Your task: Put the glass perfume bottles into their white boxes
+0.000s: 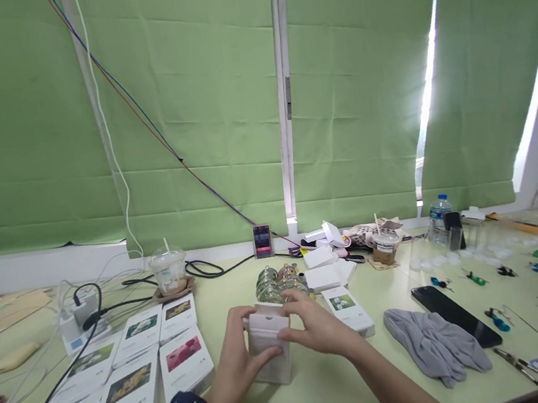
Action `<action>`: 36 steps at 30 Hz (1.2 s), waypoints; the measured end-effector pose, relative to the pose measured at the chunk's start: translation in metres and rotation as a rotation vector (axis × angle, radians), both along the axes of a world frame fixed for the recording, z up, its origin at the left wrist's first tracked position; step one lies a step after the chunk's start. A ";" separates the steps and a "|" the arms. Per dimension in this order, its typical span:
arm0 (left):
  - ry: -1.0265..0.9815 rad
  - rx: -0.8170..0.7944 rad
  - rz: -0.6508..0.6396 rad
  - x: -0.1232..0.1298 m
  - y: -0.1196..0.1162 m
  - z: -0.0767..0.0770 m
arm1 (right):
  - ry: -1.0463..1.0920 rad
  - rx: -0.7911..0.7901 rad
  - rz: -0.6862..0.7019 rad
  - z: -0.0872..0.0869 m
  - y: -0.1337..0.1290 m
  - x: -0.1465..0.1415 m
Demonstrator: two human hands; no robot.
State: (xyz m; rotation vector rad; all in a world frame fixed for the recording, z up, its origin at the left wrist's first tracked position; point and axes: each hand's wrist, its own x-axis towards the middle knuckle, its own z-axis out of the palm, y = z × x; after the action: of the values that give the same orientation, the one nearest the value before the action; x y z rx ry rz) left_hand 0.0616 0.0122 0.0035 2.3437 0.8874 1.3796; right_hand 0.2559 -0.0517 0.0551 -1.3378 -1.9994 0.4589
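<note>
A small white box (267,336) stands upright at the front middle of the table, its top end partly unfolded. My left hand (244,357) grips its left side, the thumb across the front face. On the right side, my right hand (312,323) holds the upper edge between thumb and fingers. Right behind the box are a greenish glass jar (267,284) and an amber-tinted one (289,279). To the right lies a white box with a green picture (346,310).
Several picture boxes (186,360) lie at the left, near a power strip (83,327) with cables. A grey cloth (436,341), a black phone (455,315) and pliers (518,363) lie at the right. Drink cups (169,270) and a water bottle (439,220) stand farther back.
</note>
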 end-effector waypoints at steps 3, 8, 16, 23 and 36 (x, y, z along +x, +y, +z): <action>0.002 -0.039 -0.018 -0.005 0.003 0.005 | 0.080 0.050 -0.031 -0.007 0.000 0.002; 0.082 -0.065 -0.047 -0.009 0.002 0.009 | 0.164 0.039 -0.009 -0.016 0.000 -0.001; 0.152 -0.107 -0.080 -0.007 -0.002 0.012 | 0.230 0.016 0.046 -0.025 0.002 -0.004; 0.153 -0.155 -0.096 -0.008 -0.004 0.016 | 0.445 -0.017 -0.004 -0.056 -0.002 -0.014; 0.186 -0.186 -0.121 -0.009 -0.004 0.006 | 0.369 0.597 -0.713 -0.043 -0.034 0.053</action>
State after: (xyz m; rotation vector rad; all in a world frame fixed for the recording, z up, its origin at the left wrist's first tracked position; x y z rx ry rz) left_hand 0.0528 0.0082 0.0096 2.3656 0.8668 1.0002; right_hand 0.3088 -0.0852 0.0121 -1.3339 -1.1142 -0.2060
